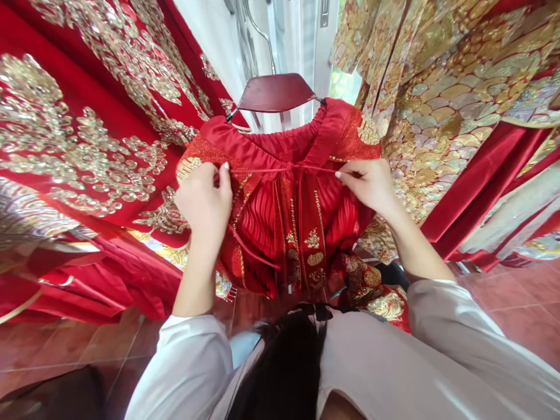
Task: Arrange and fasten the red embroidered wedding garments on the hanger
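A red garment with gold embroidery and pleated panels [258,213] hangs on a dark red hanger [277,92] in front of me. A thin red drawstring [262,170] runs across its gathered neckline, crossing or knotted at the centre. My left hand [205,195] is closed in a pinch on one side of the drawstring, its loose end dangling below. On the other side, my right hand [366,182] pinches the string between thumb and fingers. Both hands hold it stretched out sideways, level with each other. I cannot tell whether the centre is a finished knot.
Red clothes with sparkling silver-gold beading [83,134] hang close on the left. Gold scale-patterned garments [464,93] hang at the right. Behind the hanger is a white door or frame [297,46]. Reddish floor tiles [520,297] lie below, with a dark object [56,391] at lower left.
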The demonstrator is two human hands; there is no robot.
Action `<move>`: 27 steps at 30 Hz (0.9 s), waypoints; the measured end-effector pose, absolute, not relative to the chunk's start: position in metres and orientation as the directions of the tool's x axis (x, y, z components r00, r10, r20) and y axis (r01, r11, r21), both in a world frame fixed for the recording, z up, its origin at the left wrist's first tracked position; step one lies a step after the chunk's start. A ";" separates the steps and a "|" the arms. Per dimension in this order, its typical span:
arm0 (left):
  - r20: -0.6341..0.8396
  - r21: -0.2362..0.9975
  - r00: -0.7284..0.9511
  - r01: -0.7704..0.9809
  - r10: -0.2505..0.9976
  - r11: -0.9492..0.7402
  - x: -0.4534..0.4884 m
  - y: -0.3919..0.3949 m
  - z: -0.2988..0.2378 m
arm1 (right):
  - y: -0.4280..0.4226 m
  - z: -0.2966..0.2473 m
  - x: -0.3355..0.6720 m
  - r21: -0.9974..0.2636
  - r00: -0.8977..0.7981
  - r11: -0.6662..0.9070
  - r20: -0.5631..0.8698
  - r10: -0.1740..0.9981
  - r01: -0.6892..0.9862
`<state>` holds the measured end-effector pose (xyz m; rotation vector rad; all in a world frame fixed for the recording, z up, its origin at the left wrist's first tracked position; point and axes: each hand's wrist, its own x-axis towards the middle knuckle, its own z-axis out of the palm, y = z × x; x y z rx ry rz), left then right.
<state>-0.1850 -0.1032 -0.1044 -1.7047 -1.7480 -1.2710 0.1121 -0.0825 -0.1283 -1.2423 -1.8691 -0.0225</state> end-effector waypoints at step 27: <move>0.659 0.425 0.070 0.787 0.749 -0.447 -0.104 -0.050 -0.148 | -0.053 -0.126 0.028 -0.799 -0.124 0.493 0.482 0.868 0.345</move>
